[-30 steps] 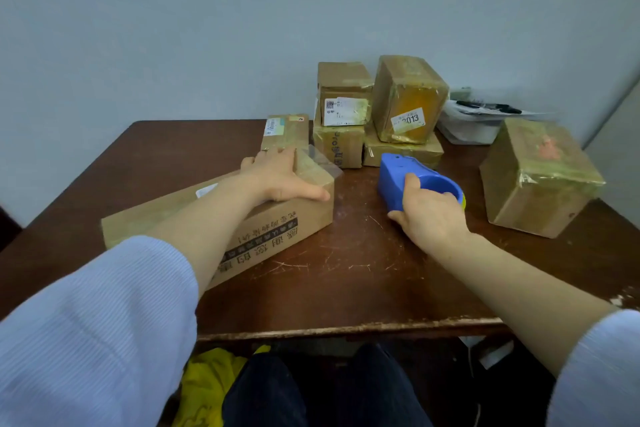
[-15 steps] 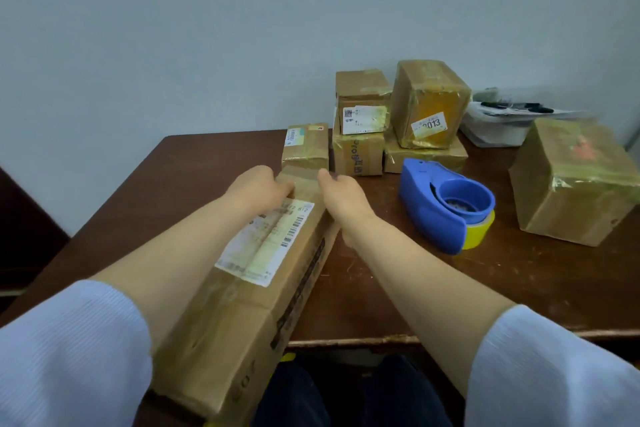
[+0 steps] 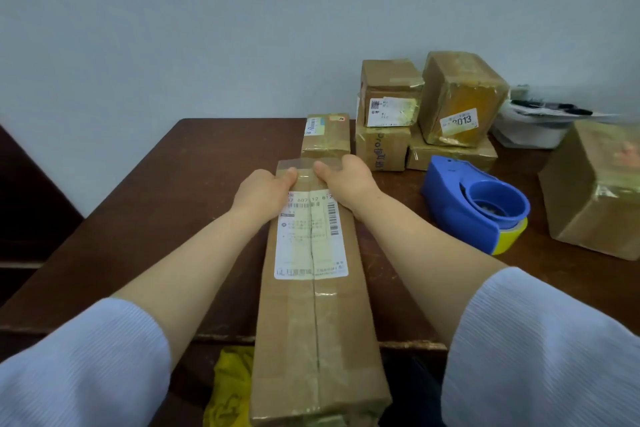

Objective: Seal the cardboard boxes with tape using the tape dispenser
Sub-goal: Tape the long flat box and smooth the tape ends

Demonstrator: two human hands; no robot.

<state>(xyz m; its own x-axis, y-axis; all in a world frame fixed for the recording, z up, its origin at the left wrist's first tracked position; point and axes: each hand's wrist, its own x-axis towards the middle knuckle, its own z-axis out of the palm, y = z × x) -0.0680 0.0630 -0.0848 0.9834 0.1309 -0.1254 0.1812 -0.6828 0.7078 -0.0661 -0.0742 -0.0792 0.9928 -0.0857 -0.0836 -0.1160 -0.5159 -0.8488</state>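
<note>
Since a second ago, has let go of the tape dispenser [image 3: 460, 204] and swung the long cardboard box [image 3: 311, 315] round from crosswise to lengthwise, pointing straight away from the body. Now grips its far end with both hands: left hand [image 3: 263, 192] at the left corner, right hand [image 3: 346, 180] at the right corner, thumbs on top and nearly meeting, fingers [image 3: 348, 160] curled over the far edge and mostly hidden there. Presses both thumbs on a strip of clear tape [image 3: 304, 166] folded over that end. Lets the near end of the box hang past the front edge of the bench [image 3: 166, 204], above a yellow cloth [image 3: 232, 388]. Has a white shipping label [image 3: 310, 239] facing up on the top, crossed by the centre seam. Has the blue and yellow dispenser standing on the bench right of the box, near the right forearm but apart from it. Has a small taped box [image 3: 325, 137] just beyond the far end; cannot tell whether touching. Has more taped boxes [image 3: 384, 144] stacked at the back by the wall, among them a box marked 2013 [image 3: 460, 90], and a larger taped box [image 3: 595, 194] at the far right. Wears pale blue sleeves [image 3: 79, 364] pushed up the forearms.
</note>
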